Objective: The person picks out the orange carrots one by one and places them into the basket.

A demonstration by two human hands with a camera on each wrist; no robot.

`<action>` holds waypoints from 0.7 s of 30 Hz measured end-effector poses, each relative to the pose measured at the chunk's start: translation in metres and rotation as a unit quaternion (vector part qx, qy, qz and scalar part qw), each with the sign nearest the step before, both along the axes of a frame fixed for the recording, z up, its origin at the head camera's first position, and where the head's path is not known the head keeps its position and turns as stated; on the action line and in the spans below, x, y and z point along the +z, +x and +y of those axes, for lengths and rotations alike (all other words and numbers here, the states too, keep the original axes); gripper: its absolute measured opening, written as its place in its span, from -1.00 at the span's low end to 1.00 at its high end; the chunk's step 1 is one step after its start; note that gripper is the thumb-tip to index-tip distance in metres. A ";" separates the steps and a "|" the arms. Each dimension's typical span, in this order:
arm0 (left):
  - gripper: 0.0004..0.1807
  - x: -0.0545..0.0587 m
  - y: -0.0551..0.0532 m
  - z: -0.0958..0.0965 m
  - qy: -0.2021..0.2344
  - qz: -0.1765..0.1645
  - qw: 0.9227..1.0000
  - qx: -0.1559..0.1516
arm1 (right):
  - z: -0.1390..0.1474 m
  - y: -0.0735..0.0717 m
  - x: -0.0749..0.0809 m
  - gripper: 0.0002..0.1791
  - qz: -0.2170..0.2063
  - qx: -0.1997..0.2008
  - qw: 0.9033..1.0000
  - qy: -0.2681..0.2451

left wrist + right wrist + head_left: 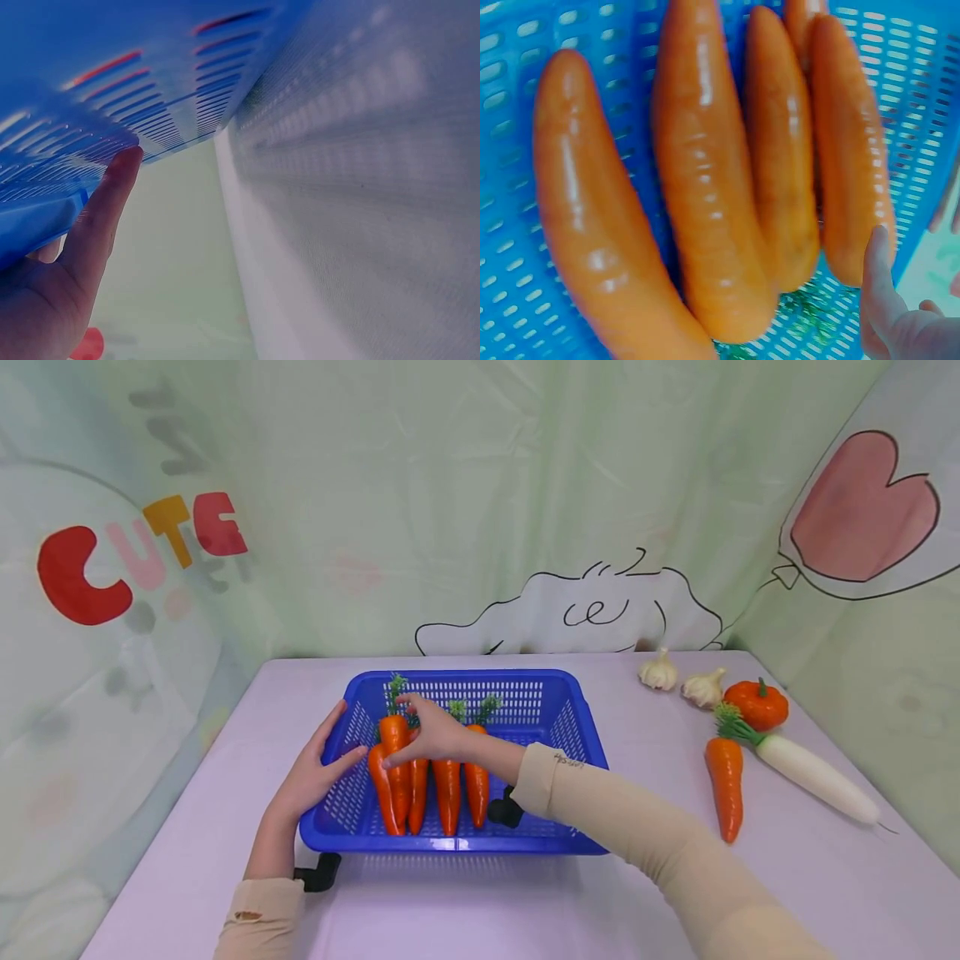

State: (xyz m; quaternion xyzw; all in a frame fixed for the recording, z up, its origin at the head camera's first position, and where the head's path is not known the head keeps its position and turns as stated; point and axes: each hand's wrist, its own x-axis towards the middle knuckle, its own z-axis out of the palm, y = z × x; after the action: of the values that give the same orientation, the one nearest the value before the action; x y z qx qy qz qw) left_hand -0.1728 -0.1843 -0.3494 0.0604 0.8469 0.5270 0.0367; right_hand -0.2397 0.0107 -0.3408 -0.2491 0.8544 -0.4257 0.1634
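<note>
A blue plastic basket (457,844) stands on the table with several orange carrots (447,793) lying side by side in it, leafy ends away from me. My left hand (309,777) holds the basket's left rim, thumb on the inner side and fingers outside. In the left wrist view, one straight finger (112,202) lies along the slotted outer wall. Over the leftmost carrots is my right hand (435,732), thumb and fingers spread apart around the thick end of one carrot (397,772). A straight fingertip (880,236) touches a carrot (851,150) in the right wrist view.
Right of the basket lie a single carrot (725,789), a white radish (817,777), an orange pumpkin (756,706) and two garlic bulbs (658,672). A printed curtain (480,510) hangs behind the table (645,727). Black wrist cameras (505,810) jut from both wrists.
</note>
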 end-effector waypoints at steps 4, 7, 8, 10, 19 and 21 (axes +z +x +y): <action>-0.19 0.001 0.001 0.001 -0.002 0.000 1.000 -0.001 | 0.005 0.005 0.010 -0.05 -0.021 0.006 1.000 -0.020; -0.19 -0.001 -0.001 0.000 -0.003 0.001 1.000 0.000 | 0.010 0.007 0.015 -0.08 -0.032 0.024 0.999 -0.026; -0.18 -0.002 -0.002 -0.001 -0.003 0.002 1.000 0.000 | 0.012 0.008 0.017 -0.09 -0.036 0.032 0.998 -0.030; -0.17 -0.008 -0.006 -0.004 -0.002 0.004 1.000 0.001 | 0.017 0.009 0.022 -0.11 -0.040 0.045 0.998 -0.036; -0.15 -0.032 -0.019 -0.014 -0.004 0.019 1.000 0.002 | 0.046 0.014 0.044 -0.09 -0.011 0.047 0.998 -0.034; -0.15 -0.033 -0.019 -0.015 -0.005 0.023 1.000 0.002 | 0.054 0.015 0.048 -0.09 -0.007 0.043 0.998 -0.035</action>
State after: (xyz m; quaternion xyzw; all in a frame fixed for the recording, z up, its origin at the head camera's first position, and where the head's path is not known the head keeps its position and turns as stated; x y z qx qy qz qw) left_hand -0.1916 -0.1991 -0.3819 0.0709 0.8503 0.5212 0.0169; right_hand -0.2250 0.0651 -0.2924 -0.2880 0.8267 -0.4494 0.1782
